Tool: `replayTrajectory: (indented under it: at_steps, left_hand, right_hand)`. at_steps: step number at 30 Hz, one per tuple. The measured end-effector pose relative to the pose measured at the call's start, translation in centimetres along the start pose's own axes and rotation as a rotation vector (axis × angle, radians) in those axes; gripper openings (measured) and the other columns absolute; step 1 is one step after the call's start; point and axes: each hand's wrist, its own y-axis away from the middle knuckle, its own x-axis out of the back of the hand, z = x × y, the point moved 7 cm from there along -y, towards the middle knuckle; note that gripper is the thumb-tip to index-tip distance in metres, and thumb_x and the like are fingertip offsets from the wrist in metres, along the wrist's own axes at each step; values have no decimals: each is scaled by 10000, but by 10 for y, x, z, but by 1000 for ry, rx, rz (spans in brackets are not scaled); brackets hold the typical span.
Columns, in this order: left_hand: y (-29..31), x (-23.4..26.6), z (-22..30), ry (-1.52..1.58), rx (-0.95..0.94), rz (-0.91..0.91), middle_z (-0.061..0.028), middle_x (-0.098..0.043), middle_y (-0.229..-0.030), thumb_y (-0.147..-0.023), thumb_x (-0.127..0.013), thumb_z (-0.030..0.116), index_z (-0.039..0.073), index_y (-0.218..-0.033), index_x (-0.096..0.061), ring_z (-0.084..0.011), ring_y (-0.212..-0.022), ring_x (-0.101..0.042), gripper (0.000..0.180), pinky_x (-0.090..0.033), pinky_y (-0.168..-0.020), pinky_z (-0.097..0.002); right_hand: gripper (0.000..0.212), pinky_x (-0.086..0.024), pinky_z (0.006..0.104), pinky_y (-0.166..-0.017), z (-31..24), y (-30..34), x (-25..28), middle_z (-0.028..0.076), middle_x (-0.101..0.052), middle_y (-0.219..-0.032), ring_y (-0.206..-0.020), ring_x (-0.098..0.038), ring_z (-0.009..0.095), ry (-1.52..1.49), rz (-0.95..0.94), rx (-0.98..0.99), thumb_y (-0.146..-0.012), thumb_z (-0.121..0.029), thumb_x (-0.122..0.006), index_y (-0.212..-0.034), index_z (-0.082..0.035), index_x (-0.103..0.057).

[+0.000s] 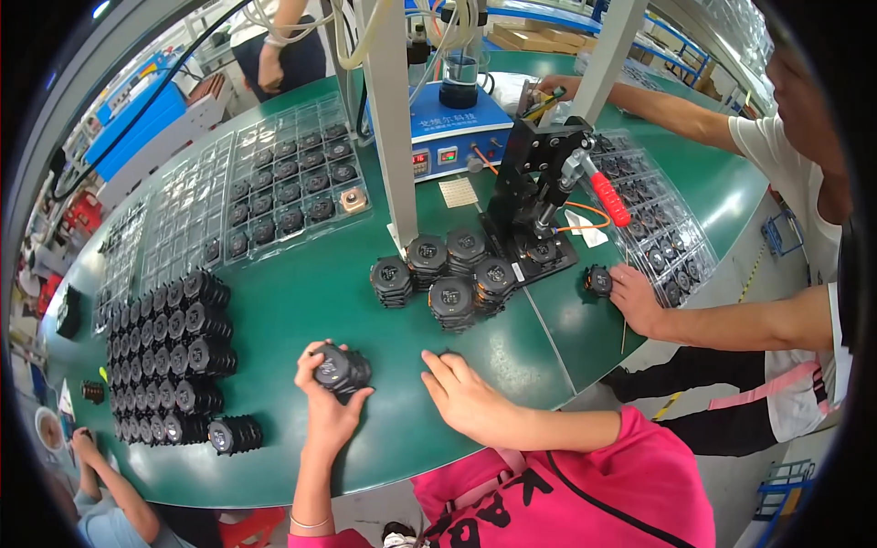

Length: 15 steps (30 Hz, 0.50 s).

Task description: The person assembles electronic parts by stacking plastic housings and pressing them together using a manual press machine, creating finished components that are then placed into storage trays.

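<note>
Grips a black stack [345, 371] in left hand [324, 398], with unclear grip in right hand [469, 396], seemingly done with lower-left rows [168, 358], not centre-frame stacks [451, 296].

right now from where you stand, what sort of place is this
Probably a factory assembly workshop: clear plastic compartment trays, some holding dark round parts, rows of black ridged stacks, and a black metal fixture with a red handle share a green worktop.

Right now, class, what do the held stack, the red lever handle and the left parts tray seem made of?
Held stack: probably matte black plastic; dull, ridged sides. Red handle: perhaps plastic or rubber; glossy highlights. Parts tray: likely clear, shiny plastic; the green table shows through.
</note>
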Motion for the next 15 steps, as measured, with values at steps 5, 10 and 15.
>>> replayTrajectory:
  at_steps: [5, 10, 15]
  left_hand:
    - [-18, -44, 26, -56, -135, -52, -228, -310, -1352, -584, -860, -31, 125, -1296, -210, -369, -1248, -426, 977, -373, -1043, -436]
    - [-38, -71, 42, -104, -161, -48, -238, -181, -1376, -607, -812, -73, 89, -1295, -241, -432, -1281, -341, 908, -384, -1050, -481]
    - [-46, -79, 41, -110, -133, -45, -226, -190, -1337, -605, -805, -85, 74, -1304, -236, -430, -1259, -340, 914, -403, -1026, -470]
  right_hand:
    - [418, -491, 341, -916, 4, 19, 10, 308, -461, -1316, -1086, -481, 344, -104, 16, 1, -761, -31, -597, -1131, 162, -571]
    - [392, -497, 338, -902, 10, 28, 4, 250, -489, -1315, -1087, -486, 318, -191, 60, -18, -781, -37, -610, -1136, 129, -591]
    - [449, -480, 329, -910, 13, 30, 12, 271, -509, -1276, -1029, -504, 299, -216, 71, 15, -743, -53, -588, -1149, 140, -572]
